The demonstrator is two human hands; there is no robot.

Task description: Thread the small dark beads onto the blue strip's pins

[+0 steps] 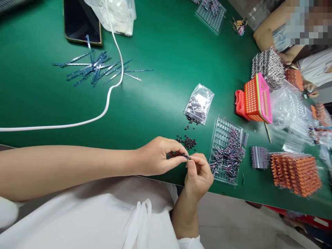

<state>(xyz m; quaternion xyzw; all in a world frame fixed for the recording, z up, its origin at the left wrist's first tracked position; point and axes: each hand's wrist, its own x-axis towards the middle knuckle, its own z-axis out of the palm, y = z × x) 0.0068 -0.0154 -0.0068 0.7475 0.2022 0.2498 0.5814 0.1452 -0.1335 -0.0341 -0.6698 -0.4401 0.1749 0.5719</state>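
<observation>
My left hand (158,157) reaches across from the left, its thumb and fingers closed on a thin dark strip (176,154) with a slight reddish tint. My right hand (198,176) comes up from below and pinches the far end of that strip, where both hands' fingertips meet. Whether a small bead is also in the pinch is too small to tell. Just beyond the fingers lies a pile of small black beads (189,142). To the right of my right hand is a clear plastic tray (218,138) heaped with thin dark blue-and-reddish pieces.
An opened clear bag (199,102) spills black beads. Blue shiny strips (95,67) lie scattered near a phone (82,22) and a white cable (109,93). Rightward stand an orange-and-pink basket (252,98) and stacked orange pieces (295,174). Another person's arm (269,29) rests at the far right.
</observation>
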